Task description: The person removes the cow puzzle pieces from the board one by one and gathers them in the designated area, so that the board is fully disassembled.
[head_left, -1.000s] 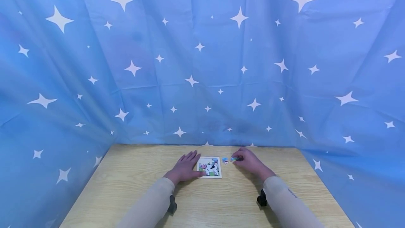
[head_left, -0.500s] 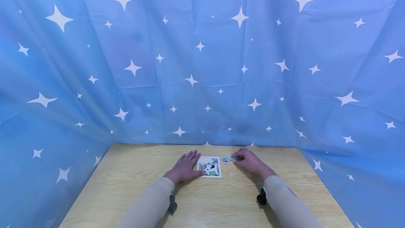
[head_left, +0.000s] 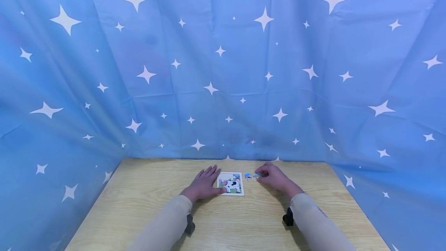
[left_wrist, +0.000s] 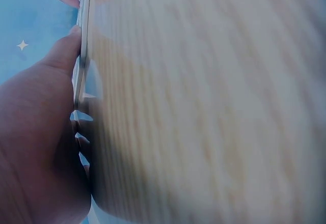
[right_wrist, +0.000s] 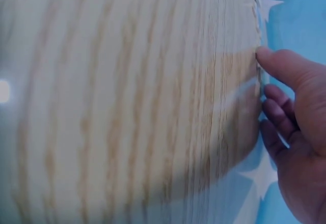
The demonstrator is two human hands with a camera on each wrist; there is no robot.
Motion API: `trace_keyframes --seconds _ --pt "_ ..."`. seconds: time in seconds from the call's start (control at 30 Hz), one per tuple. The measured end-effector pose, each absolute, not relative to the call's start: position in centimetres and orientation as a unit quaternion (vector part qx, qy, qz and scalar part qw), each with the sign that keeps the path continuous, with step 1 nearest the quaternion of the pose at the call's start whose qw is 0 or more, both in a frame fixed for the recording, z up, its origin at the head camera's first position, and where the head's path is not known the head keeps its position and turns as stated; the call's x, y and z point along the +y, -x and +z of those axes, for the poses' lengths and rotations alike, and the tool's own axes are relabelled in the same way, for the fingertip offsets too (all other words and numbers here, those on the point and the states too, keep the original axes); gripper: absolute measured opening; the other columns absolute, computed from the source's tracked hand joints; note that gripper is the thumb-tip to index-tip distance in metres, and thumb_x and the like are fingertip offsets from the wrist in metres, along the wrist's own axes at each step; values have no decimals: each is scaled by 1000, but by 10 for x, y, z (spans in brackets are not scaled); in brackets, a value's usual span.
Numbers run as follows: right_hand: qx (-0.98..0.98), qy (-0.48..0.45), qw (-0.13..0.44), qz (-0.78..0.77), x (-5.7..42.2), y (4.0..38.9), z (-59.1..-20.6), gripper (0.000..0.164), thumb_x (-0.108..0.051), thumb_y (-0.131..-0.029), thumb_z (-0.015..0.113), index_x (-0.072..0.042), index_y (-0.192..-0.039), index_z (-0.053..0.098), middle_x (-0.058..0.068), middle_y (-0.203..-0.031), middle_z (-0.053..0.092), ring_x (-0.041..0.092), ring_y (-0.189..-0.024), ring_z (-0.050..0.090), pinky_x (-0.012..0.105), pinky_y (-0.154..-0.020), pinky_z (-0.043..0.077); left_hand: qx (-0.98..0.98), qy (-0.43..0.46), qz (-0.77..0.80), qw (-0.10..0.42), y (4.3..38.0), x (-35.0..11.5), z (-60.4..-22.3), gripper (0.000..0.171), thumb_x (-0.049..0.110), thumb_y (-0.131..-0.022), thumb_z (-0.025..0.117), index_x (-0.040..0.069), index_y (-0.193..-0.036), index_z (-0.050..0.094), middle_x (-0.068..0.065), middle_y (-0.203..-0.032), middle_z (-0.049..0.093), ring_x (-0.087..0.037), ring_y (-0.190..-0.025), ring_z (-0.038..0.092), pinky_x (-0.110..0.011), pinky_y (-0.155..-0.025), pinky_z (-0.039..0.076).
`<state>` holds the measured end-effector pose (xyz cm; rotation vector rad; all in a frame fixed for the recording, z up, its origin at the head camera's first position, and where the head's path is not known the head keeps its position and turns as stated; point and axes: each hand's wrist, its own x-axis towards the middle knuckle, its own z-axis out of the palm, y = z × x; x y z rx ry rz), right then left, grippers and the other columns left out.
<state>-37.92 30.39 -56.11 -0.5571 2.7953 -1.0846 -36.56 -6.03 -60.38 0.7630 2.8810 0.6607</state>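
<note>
A square cow puzzle board (head_left: 238, 195) with a white rim lies flat on the table. My left hand (head_left: 202, 186) rests at its left side, fingers stretched out and thumb lying over the board's lower left. The left wrist view shows the thumb (left_wrist: 65, 51) against the board's edge. Right of the board lies a small blue-and-pink puzzle piece (head_left: 248, 176). Beside it, my right hand (head_left: 275, 177) pinches another small puzzle piece (head_left: 256, 175) of blue and green, partly hidden by the fingers. In the right wrist view its thumb (right_wrist: 280, 63) reaches down at table level.
The light wooden table (head_left: 240, 224) ends at a blue curtain (head_left: 223, 127) with white stars, which hangs behind and at both sides. Black wrist cameras sit below each forearm.
The piece at my right fingers has shifted and turned slightly, and a dark patch by it no longer shows. My left hand and the board have stayed still.
</note>
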Motion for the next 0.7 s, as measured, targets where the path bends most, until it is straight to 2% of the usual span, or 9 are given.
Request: trace_keyframes --seconds 0.27,0.47,0.7 --pt "919 174 34 -352 300 377 -560 27 -7 -98 84 -3 -125 79 6 -116 65 21 -107 64 47 -98 58 944 -247 215 49 365 -60 -602 102 75 -98 63 17 -176 34 -7 -184 21 -29 -170 16 -55 -137 13" --pt "916 204 7 -345 286 372 -554 24 -7 -98 84 -1 -121 79 8 -119 67 31 -114 70 54 -103 60 942 -251 217 53 365 -60 -602 100 72 -99 66 15 -175 34 -9 -184 21 -32 -170 17 -57 -137 13" --pt "909 241 16 -339 264 372 -547 24 -10 -100 82 -2 -123 78 9 -118 67 32 -111 70 52 -97 61 941 -253 217 51 365 -60 -601 100 73 -99 64 16 -176 33 -9 -184 21 -31 -170 17 -56 -137 13"
